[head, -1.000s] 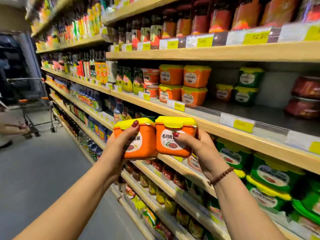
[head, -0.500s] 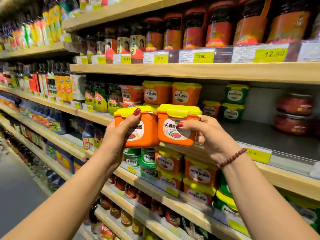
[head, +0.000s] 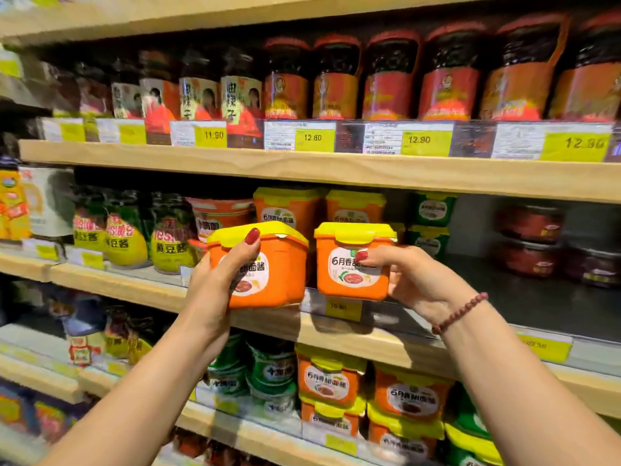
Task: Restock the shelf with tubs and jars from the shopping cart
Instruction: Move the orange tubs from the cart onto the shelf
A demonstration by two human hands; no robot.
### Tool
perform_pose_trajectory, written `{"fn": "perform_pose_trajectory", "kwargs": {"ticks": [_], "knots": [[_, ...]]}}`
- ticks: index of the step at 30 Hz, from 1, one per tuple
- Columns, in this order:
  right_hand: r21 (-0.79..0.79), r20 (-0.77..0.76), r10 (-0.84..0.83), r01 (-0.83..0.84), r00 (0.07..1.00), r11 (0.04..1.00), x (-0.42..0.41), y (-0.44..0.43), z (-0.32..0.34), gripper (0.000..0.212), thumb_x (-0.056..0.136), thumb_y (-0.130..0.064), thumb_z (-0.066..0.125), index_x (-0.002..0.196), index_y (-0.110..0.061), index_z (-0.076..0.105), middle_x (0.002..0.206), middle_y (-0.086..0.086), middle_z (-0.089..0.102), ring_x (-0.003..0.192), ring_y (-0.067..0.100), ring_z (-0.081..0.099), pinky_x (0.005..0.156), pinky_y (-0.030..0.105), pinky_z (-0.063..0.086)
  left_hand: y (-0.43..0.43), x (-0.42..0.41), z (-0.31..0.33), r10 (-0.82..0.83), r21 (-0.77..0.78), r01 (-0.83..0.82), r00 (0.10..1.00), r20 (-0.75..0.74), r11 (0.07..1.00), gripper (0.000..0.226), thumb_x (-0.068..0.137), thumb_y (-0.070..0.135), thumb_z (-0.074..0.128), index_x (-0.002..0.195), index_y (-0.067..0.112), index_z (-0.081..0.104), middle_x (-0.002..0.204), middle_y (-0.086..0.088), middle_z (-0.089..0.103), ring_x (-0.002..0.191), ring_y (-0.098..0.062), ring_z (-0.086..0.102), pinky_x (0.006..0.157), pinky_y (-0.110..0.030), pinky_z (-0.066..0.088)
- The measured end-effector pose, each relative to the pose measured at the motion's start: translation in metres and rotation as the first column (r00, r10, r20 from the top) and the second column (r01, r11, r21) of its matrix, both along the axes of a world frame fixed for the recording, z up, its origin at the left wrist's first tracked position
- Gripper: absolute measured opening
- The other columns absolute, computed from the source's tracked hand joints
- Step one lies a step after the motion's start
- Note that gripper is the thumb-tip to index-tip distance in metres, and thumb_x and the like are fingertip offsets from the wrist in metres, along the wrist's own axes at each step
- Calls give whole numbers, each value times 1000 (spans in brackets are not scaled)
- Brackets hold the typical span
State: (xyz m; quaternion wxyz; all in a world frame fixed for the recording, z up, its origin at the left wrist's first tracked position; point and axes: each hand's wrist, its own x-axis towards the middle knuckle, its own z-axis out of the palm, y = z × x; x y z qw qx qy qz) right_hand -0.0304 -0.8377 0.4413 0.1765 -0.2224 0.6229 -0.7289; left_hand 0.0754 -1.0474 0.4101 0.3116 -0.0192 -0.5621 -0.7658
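Head view: my left hand (head: 215, 284) gripped one orange tub (head: 280, 274), my right hand (head: 420, 280) a second tub (head: 339, 284), both at the lip of the middle shelf (head: 386, 348). I judged they should clear the price-tag rail (head: 342, 309), then slide in level before the stacked tubs (head: 285, 210); green tubs (head: 431, 210) crowded the right.

Middle shelf (head: 524, 297): bare dark floor lies open right of the right tub (head: 353, 264) held by the right hand (head: 420, 280) at the front edge. Left side blocked: stacked orange tubs (head: 289, 205) at rear, left tub (head: 275, 264) in the left hand (head: 215, 284) before them. Green tubs (head: 433, 210) stand at the back, dark red tubs (head: 531, 227) bound the gap rightward. Upper shelf board (head: 336, 173) caps headroom; price rail (head: 342, 309) lips the front
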Motion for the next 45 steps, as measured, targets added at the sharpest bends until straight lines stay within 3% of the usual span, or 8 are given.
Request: {"fn": "perform_pose_trajectory", "kwargs": {"ticks": [3, 6, 12, 17, 24, 34, 40, 45], "knots": [[-30, 62, -14, 16, 998, 999, -7, -8, -3, 59, 50, -7, 81, 107, -2, 66, 100, 16, 73, 92, 27, 71, 88, 41, 56, -10, -7, -4, 2, 28, -2, 1000, -1, 1000, 100, 29, 62, 86, 114, 15, 62, 92, -4, 73, 80, -19, 71, 58, -30, 55], [-40, 92, -38, 42, 995, 998, -14, -18, -3, 66, 48, -10, 79, 111, 0, 65, 103, 18, 72, 97, 31, 69, 94, 46, 52, -15, -11, -4, -7, 48, 7, 1000, 0, 999, 98, 29, 62, 85, 113, 17, 62, 93, -5, 73, 81, -20, 71, 58, -30, 55], [-8, 69, -29, 29, 997, 1000, -23, -26, -4, 61, 50, -10, 77, 110, -3, 65, 98, 14, 74, 90, 25, 72, 78, 36, 59, -20, -13, -5, -21, 70, 21, 1000, -3, 997, 98, 26, 63, 86, 110, 19, 62, 89, -2, 74, 78, -17, 72, 57, -28, 55], [36, 44, -55, 54, 997, 998, -31, -28, -9, 68, 51, -11, 82, 117, -4, 64, 103, 12, 73, 100, 26, 69, 89, 39, 54, -19, -14, -8, -37, 83, 38, 999, -7, 996, 100, 23, 63, 86, 110, 20, 62, 89, -2, 74, 76, -17, 72, 55, -28, 55], [64, 48, -51, 48, 998, 997, -41, -29, -9, 48, 54, -9, 73, 101, -4, 66, 85, 8, 75, 84, 21, 70, 79, 32, 56, -19, -14, -9, -33, 97, 34, 999, -6, 995, 100, 20, 64, 85, 107, 23, 61, 84, 1, 74, 74, -14, 72, 52, -27, 54], [248, 46, 136, -143, 990, 958, -47, -22, -13, 25, 78, 4, 63, 97, -11, 69, 92, 4, 75, 84, 14, 71, 69, 23, 56, -12, -15, -10, -25, 129, 25, 1000, -1, 991, 100, 21, 63, 86, 110, 22, 62, 92, -3, 74, 80, -18, 72, 56, -31, 55], [422, 127, 175, -213, 976, 881, -48, -13, -13, 45, 66, -13, 73, 110, -10, 66, 112, 10, 70, 110, 28, 62, 100, 44, 46, -7, -12, -8, -2, 135, 5, 1000, -27, 991, 103, 23, 62, 86, 114, 20, 61, 93, -2, 74, 81, -18, 72, 57, -30, 55], [547, 9, 116, -102, 993, 831, -41, -8, -7, 85, 46, -34, 89, 122, -10, 60, 121, 5, 67, 117, 20, 58, 109, 40, 39, -1, -12, -6, 0, 107, 5, 999, -48, 994, 95, 30, 58, 87, 113, 19, 63, 97, -5, 73, 86, -21, 71, 61, -32, 56]]}}
